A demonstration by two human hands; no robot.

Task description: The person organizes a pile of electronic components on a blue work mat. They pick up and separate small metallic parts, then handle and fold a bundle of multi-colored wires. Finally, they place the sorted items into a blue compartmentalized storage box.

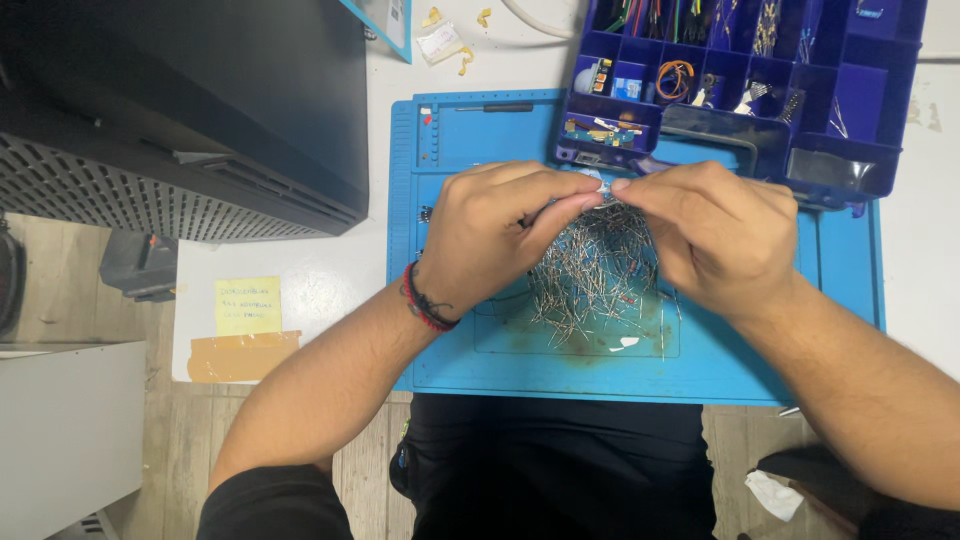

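Lower centre of the frame: blue work mat on a white table, bearing a loose heap of thin metal pins at its middle. Above the heap, left hand, with a red and black wristband, and right hand meet fingertip to fingertip, both pinched shut on one small pale part, probably a pin from the heap, though it is too small to tell. Farther, upper right: dark blue compartment box of small components overlapping the mat's top edge; upper left: black machine housing; left of the mat: yellow sticky note.
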